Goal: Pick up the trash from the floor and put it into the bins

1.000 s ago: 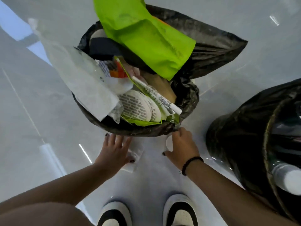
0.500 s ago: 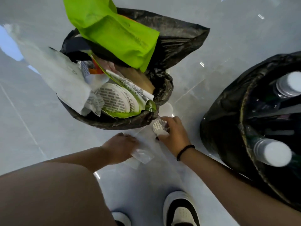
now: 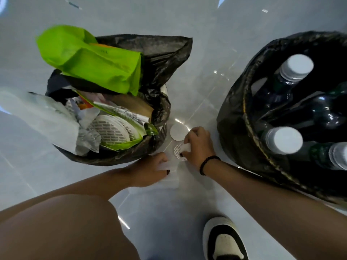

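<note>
My right hand [image 3: 197, 145], with a black wristband, pinches a small round printed foil lid [image 3: 178, 151] just above the floor between the two bins. A plain white round lid [image 3: 178, 131] lies on the floor right beside it. My left hand [image 3: 150, 170] grips a clear plastic wrapper [image 3: 173, 174] on the floor near the left bin. The left bin [image 3: 159, 59], lined with a black bag, holds a green bag, papers and round lids. The right bin [image 3: 240, 102], also black-lined, holds several plastic bottles with white caps.
Glossy grey floor tiles [image 3: 197, 30] surround both bins. My bare knee [image 3: 62, 228] fills the lower left, and one black-and-white shoe [image 3: 224, 241] stands at the bottom. A clear plastic sheet [image 3: 37, 113] hangs over the left bin's left edge.
My right hand has lifted the printed foil lid off the floor, uncovering the white lid. My left hand has closed on the clear wrapper. The view has shifted so both bins show more fully.
</note>
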